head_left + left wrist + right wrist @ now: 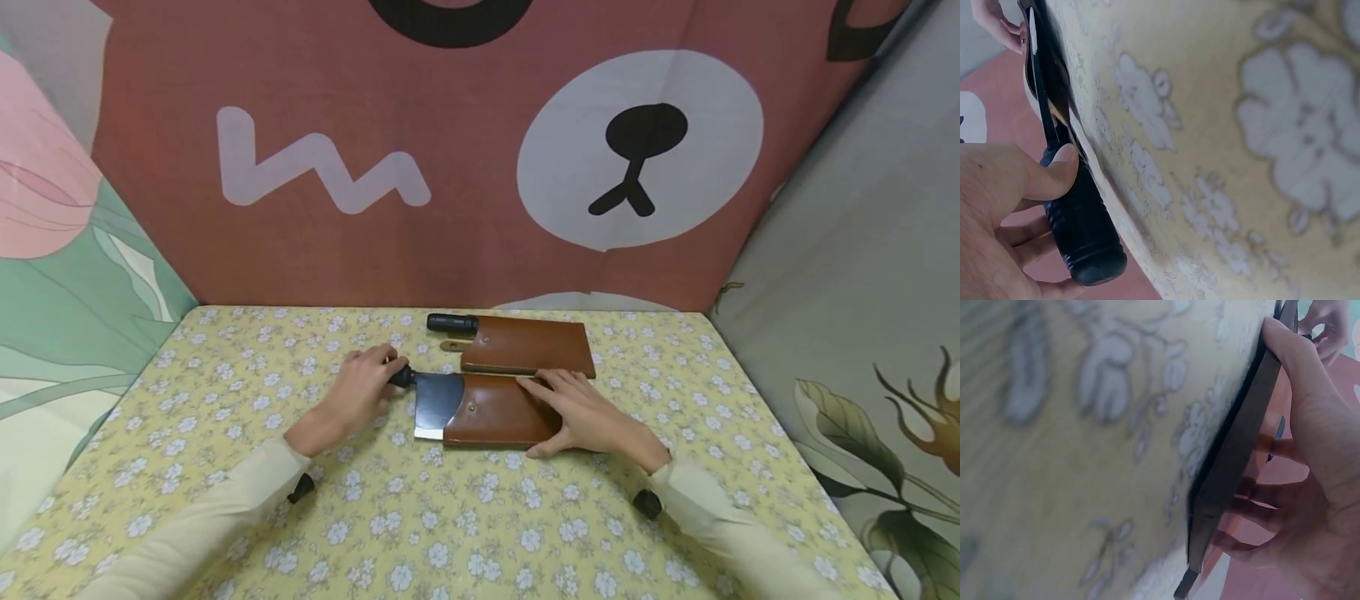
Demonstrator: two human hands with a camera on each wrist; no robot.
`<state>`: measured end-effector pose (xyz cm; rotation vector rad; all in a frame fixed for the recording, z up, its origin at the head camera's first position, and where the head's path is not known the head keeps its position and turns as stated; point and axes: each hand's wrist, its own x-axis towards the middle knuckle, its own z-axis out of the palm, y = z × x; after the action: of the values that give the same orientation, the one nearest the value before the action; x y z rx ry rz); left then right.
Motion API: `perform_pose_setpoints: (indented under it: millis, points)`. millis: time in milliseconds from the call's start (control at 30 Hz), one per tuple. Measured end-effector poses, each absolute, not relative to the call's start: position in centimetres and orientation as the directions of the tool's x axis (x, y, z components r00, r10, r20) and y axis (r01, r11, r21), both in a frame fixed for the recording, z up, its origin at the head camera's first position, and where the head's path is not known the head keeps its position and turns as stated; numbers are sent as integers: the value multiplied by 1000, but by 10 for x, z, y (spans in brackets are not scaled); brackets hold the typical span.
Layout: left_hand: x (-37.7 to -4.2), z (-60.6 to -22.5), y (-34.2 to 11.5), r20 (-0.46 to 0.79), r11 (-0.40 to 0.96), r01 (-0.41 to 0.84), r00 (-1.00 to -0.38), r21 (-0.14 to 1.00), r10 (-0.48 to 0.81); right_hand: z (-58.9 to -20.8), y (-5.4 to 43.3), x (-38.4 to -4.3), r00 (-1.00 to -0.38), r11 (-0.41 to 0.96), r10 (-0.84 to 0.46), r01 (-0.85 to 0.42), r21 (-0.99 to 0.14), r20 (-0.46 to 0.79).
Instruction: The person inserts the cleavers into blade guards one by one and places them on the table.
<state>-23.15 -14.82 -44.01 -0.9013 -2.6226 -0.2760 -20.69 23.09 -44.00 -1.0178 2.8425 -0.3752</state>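
Observation:
A cleaver (437,403) lies in the middle of the table, its blade partly inside a brown leather sheath (491,410). The part of the blade near the handle is bare. My left hand (358,385) grips the black ridged handle (1088,234), with the thumb along its upper side in the left wrist view. Across the sheath's right part my right hand (588,414) holds it, the thumb (1282,337) at the near edge and the fingers on the top face. The blade's far end is hidden in the sheath.
Just behind lies a second brown sheath (536,343) with a black handle (452,323) sticking out to the left and a small strap (454,346). A yellow floral cloth (450,517) covers the table. Printed fabric walls (465,250) stand behind and at both sides.

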Motion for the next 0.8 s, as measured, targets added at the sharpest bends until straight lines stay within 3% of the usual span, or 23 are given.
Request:
perform_pose_setpoints:
  millis: [233,800]
  points:
    - [-232,-441,-139,387,751,657,-711,67,587,-437,218,-206,-756,722,-655,-623,-301,-8]
    - [-235,-441,-127,377,770,634,-732,72,568,-438,205,-212,-747,714,-664,-634,-297,-2]
